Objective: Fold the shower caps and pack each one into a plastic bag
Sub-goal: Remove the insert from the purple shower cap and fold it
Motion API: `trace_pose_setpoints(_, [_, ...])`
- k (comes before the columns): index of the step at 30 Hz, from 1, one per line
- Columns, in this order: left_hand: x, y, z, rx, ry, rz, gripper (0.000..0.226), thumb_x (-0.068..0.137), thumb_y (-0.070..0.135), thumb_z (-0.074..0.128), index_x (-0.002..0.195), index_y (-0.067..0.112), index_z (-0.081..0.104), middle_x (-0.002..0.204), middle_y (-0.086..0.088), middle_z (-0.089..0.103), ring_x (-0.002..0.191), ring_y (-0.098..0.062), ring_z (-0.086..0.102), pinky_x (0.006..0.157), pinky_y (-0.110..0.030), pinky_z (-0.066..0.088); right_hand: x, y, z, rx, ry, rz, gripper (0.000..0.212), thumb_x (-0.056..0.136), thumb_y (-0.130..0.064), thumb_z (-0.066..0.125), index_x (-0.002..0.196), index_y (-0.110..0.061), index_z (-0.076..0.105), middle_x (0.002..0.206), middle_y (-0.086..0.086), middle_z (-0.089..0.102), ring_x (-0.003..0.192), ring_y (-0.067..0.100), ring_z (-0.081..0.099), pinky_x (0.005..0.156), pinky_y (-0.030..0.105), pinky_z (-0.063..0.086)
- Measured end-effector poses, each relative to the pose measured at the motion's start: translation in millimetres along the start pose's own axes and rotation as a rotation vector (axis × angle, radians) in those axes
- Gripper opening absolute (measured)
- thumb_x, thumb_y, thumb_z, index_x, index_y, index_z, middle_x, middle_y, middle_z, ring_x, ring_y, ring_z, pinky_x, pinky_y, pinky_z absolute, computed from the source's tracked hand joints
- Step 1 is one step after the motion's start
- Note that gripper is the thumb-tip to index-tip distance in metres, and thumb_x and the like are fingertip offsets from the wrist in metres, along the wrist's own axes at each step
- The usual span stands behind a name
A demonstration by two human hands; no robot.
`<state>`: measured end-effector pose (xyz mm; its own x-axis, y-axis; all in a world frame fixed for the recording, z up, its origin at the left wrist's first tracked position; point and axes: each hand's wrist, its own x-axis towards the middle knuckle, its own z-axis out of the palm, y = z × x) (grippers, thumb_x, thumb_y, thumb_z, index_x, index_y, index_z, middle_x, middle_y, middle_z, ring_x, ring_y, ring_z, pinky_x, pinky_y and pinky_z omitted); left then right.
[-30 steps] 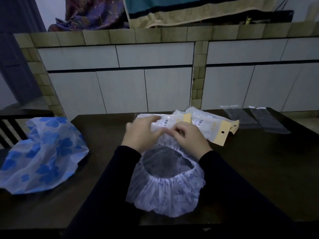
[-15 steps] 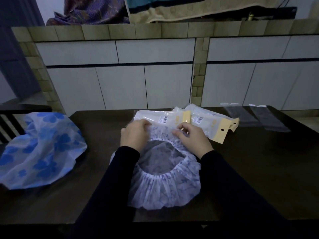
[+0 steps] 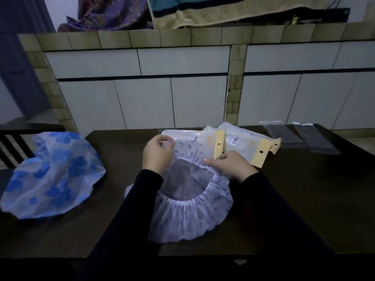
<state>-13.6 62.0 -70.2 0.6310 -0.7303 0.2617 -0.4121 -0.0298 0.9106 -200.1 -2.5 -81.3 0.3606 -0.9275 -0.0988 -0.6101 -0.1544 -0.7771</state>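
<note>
A white shower cap (image 3: 190,218) with a faint purple print lies on the dark table (image 3: 304,199) in front of me, its elastic opening facing up. My left hand (image 3: 157,157) grips the far left part of its rim. My right hand (image 3: 229,165) pinches the far right part of the elastic rim. Behind the cap lie packed bags with yellow header cards (image 3: 219,146). Two empty clear plastic bags (image 3: 284,135) lie at the table's far right.
A second shower cap (image 3: 52,175), white with blue flowers, lies spread at the table's left edge. A dark chair back (image 3: 14,147) stands at the far left. White cabinets (image 3: 162,102) face me beyond the table.
My hands have moved apart along the cap's far rim, spreading it wider. The left hand went left, and the right hand shifted right and slightly toward me.
</note>
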Motion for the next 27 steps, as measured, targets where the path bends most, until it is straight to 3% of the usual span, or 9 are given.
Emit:
trace_pose_setpoints(3, [-2, -6, -8, -0.030, 0.018, -0.080, 0.008, 0.089, 0.018, 0.057, 0.090, 0.016, 0.064, 0.093, 0.000, 0.066, 0.086, -0.018, 0.058, 0.071, -0.024, 0.040, 4, -7, 3, -0.032, 0.045, 0.018, 0.026, 0.086, -0.039, 0.069, 0.085, -0.013, 0.067, 0.082, 0.001, 0.066, 0.069, 0.012, 0.058, 0.060, 0.024, 0.041])
trace_pose_setpoints(5, [-6, -9, -7, 0.236, -0.002, -0.069, 0.012, 0.091, 0.022, 0.054, 0.101, 0.021, 0.061, 0.107, -0.005, 0.064, 0.094, -0.023, 0.057, 0.079, -0.029, 0.042, 7, -13, 8, -0.047, 0.130, -0.046, 0.017, 0.092, -0.033, 0.064, 0.088, -0.016, 0.064, 0.088, 0.002, 0.066, 0.069, 0.013, 0.057, 0.060, 0.024, 0.041])
trace_pose_setpoints(8, [-14, -1, -7, 0.677, 0.054, 0.084, 0.037, 0.089, 0.021, 0.053, 0.125, 0.028, 0.054, 0.129, -0.005, 0.049, 0.118, -0.027, 0.043, 0.097, -0.042, 0.030, 7, -17, 16, -0.120, 0.235, -0.169, 0.016, 0.094, -0.030, 0.060, 0.089, -0.016, 0.064, 0.087, 0.002, 0.065, 0.080, 0.020, 0.058, 0.068, 0.027, 0.039])
trace_pose_setpoints(10, [-16, 14, -9, 0.740, 0.090, 0.263, 0.045, 0.085, 0.022, 0.055, 0.129, 0.031, 0.052, 0.133, -0.001, 0.045, 0.123, -0.025, 0.035, 0.101, -0.045, 0.020, 6, -18, 16, -0.152, 0.242, -0.250, 0.014, 0.092, -0.032, 0.061, 0.086, -0.020, 0.065, 0.080, -0.001, 0.064, 0.079, 0.020, 0.058, 0.068, 0.029, 0.040])
trace_pose_setpoints(13, [-9, 31, -6, 0.784, -0.072, 0.455, 0.039, 0.089, 0.035, 0.053, 0.127, 0.036, 0.052, 0.129, 0.006, 0.052, 0.123, -0.018, 0.040, 0.103, -0.046, 0.015, 5, -24, 11, -0.168, 0.188, -0.465, 0.010, 0.089, -0.033, 0.064, 0.083, -0.026, 0.068, 0.079, -0.008, 0.062, 0.075, 0.012, 0.056, 0.072, 0.032, 0.045])
trace_pose_setpoints(15, [-1, 36, -4, 0.821, -0.259, 0.425, 0.027, 0.092, 0.045, 0.050, 0.115, 0.034, 0.059, 0.111, 0.008, 0.062, 0.116, -0.017, 0.049, 0.104, -0.046, 0.017, 3, -26, 9, -0.164, 0.233, -0.549, 0.011, 0.088, -0.035, 0.065, 0.089, -0.026, 0.071, 0.081, -0.009, 0.062, 0.077, 0.009, 0.054, 0.073, 0.031, 0.044])
trace_pose_setpoints(17, [4, 32, -2, 0.760, -0.335, 0.323, 0.021, 0.092, 0.047, 0.052, 0.092, 0.029, 0.063, 0.091, 0.008, 0.063, 0.104, -0.017, 0.054, 0.097, -0.037, 0.028, 0, -25, 7, -0.131, 0.306, -0.420, 0.026, 0.092, -0.044, 0.057, 0.101, -0.022, 0.069, 0.089, -0.001, 0.066, 0.084, 0.016, 0.058, 0.077, 0.031, 0.045])
trace_pose_setpoints(20, [3, 17, 7, 0.511, -0.224, 0.249, 0.016, 0.089, 0.038, 0.061, 0.085, 0.023, 0.064, 0.090, 0.003, 0.067, 0.093, -0.017, 0.062, 0.076, -0.025, 0.042, -1, -22, 11, -0.288, 0.268, -0.117, 0.051, 0.098, -0.047, 0.039, 0.099, -0.004, 0.065, 0.098, 0.015, 0.066, 0.088, 0.030, 0.057, 0.077, 0.033, 0.043])
trace_pose_setpoints(27, [4, -11, -9, 0.397, -0.066, 0.123, 0.017, 0.087, 0.039, 0.065, 0.076, 0.025, 0.063, 0.081, 0.002, 0.065, 0.079, -0.019, 0.061, 0.069, -0.026, 0.043, -6, -5, 10, -0.199, 0.391, -0.097, 0.044, 0.092, -0.059, 0.047, 0.085, -0.017, 0.061, 0.080, -0.002, 0.060, 0.077, 0.019, 0.057, 0.068, 0.031, 0.046])
